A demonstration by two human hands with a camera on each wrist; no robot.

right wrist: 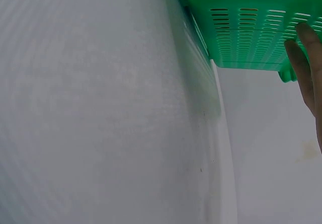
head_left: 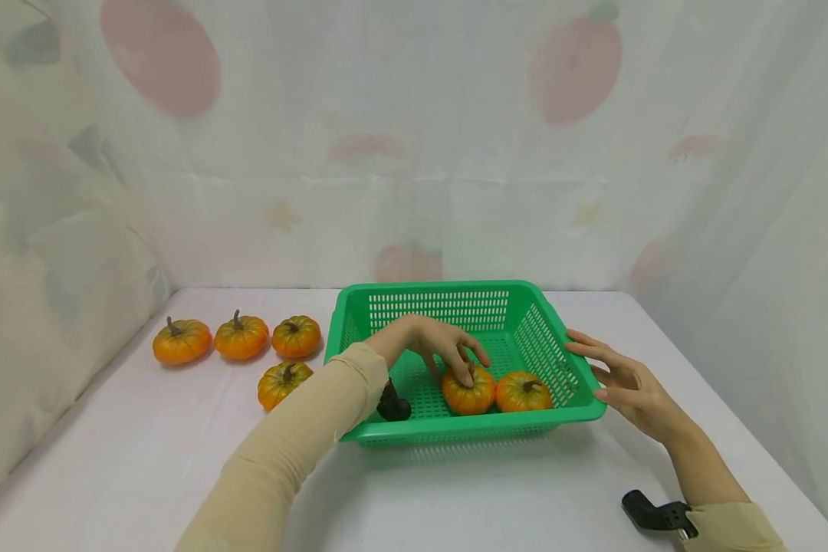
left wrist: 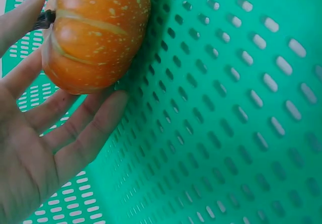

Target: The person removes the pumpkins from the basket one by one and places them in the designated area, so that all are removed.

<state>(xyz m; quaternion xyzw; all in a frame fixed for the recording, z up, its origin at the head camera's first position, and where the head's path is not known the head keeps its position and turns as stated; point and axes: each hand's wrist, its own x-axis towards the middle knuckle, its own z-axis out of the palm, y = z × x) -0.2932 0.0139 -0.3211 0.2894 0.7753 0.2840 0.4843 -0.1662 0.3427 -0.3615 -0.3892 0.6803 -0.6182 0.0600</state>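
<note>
A small orange pumpkin (head_left: pixel 468 392) with a dark stem sits in the green plastic basket (head_left: pixel 448 426), close to its near wall. My left hand (head_left: pixel 443 343) reaches over from the left and holds this pumpkin, the thumb by its stem in the left wrist view and the fingers along its side. Just right of it lies another pumpkin (head_left: pixel 523 392) in the same basket. My right hand (head_left: pixel 628 385) touches the basket's right rim with nearly straight fingers. In the right wrist view two of its fingertips (right wrist: pixel 297 50) show against the slotted outer wall.
Left of the basket on the white table (head_left: pixel 145 460) several more pumpkins (head_left: pixel 241 337) stand; the nearest one (head_left: pixel 283 383) is partly hidden by my left sleeve. Dark wrist devices (head_left: pixel 652 512) show at both wrists. Printed white curtains (head_left: pixel 455 192) enclose the table's back and sides.
</note>
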